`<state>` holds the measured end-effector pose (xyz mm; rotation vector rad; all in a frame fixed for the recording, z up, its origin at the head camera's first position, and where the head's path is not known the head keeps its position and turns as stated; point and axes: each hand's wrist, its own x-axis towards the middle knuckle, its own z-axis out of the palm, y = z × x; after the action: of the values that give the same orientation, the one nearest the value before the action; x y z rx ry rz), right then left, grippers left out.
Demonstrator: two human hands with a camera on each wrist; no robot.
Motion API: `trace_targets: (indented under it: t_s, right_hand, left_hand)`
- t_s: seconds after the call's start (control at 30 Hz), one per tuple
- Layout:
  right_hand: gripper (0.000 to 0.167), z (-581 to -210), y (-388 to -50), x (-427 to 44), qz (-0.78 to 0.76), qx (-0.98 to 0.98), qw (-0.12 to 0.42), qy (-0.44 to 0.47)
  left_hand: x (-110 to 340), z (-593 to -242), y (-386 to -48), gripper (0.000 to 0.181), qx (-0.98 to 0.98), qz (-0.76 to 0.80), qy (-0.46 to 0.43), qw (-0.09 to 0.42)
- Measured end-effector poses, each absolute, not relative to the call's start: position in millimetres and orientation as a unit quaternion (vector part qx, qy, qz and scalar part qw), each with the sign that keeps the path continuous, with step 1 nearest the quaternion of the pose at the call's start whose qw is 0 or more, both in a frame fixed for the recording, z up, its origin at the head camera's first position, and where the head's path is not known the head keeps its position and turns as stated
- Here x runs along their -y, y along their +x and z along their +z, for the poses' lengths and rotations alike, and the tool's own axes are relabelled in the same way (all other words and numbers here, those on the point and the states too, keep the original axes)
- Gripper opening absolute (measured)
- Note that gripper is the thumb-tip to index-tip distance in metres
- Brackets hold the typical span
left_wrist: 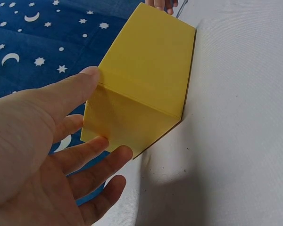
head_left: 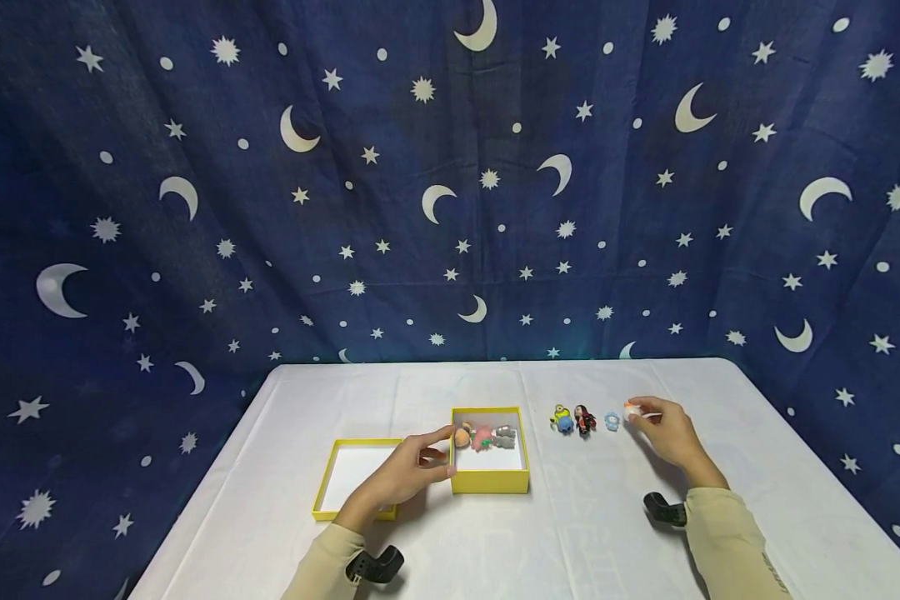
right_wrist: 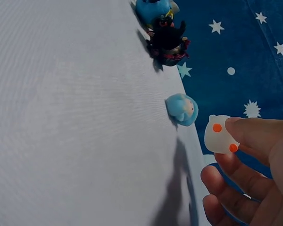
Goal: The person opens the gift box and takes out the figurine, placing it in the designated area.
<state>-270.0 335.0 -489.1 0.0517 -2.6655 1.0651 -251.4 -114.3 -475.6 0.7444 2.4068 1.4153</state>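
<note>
White orange-spotted figurine (right_wrist: 216, 139) pinched by right hand (head_left: 667, 429), well right of yellow box (head_left: 490, 482); box touched by left hand (head_left: 407, 471), fingers loosely spread.

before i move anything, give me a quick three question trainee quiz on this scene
1. How many untouched figurines rest on the white tablecloth, right of the yellow box?
2. True or false: the yellow lid is on the box.
3. What does the right hand pinch?

Key:
1. Three: Minion, red-and-black figurine, light-blue figurine.
2. False; the lid lies left of the box.
3. A white figurine with orange spots.
</note>
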Motion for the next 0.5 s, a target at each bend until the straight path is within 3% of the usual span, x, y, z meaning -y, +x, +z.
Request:
trace_targets:
  t_s: [0.5]
  right_hand:
    - [0.032,-496.7,-271.3,-333.0,0.353,0.929,0.111,-0.015]
  left_hand:
    - [114.7,-476.0,-251.7,0.063,-0.823,0.492,0.257,0.125]
